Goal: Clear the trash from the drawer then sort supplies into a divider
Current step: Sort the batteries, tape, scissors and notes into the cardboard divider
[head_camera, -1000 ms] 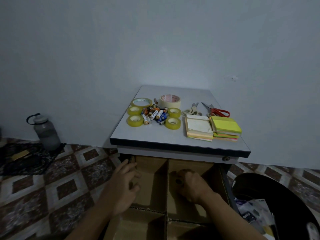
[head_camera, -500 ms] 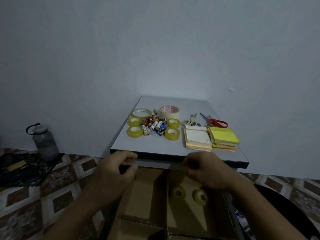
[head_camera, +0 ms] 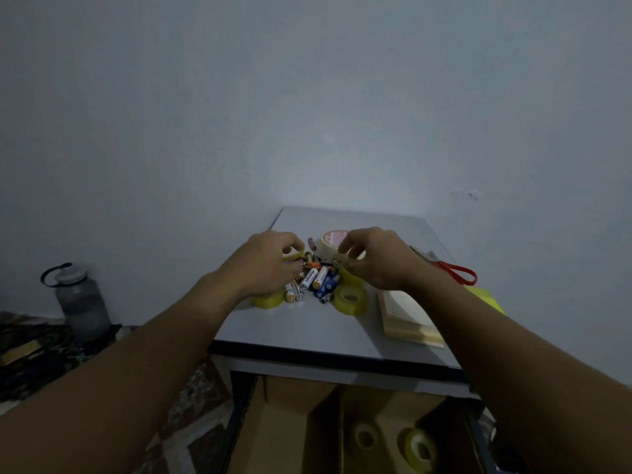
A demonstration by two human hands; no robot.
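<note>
On the grey table (head_camera: 301,331) lies a pile of batteries (head_camera: 316,282) with yellow tape rolls on both sides. My left hand (head_camera: 266,265) reaches over the left side of the pile, and its thumb and fingers curl round a yellow tape roll (head_camera: 289,256). My right hand (head_camera: 374,263) hovers over another yellow roll (head_camera: 348,278), thumb and forefinger apart and holding nothing. Two more yellow rolls (head_camera: 351,300) (head_camera: 268,300) lie nearer me. A masking tape roll (head_camera: 331,241) stands behind. Below, the cardboard divider (head_camera: 339,422) in the open drawer holds two tape rolls (head_camera: 366,438) (head_camera: 419,447).
Red-handled scissors (head_camera: 456,272), a cream note stack (head_camera: 407,318) and a yellow-green note pad (head_camera: 489,299) lie on the table's right side. A grey water bottle (head_camera: 82,302) stands on the tiled floor at the left. The wall is right behind the table.
Both hands rose from the drawer, leaving two tape rolls in the divider, and reached forward over the table to the tapes beside the batteries. The camera tilted up.
</note>
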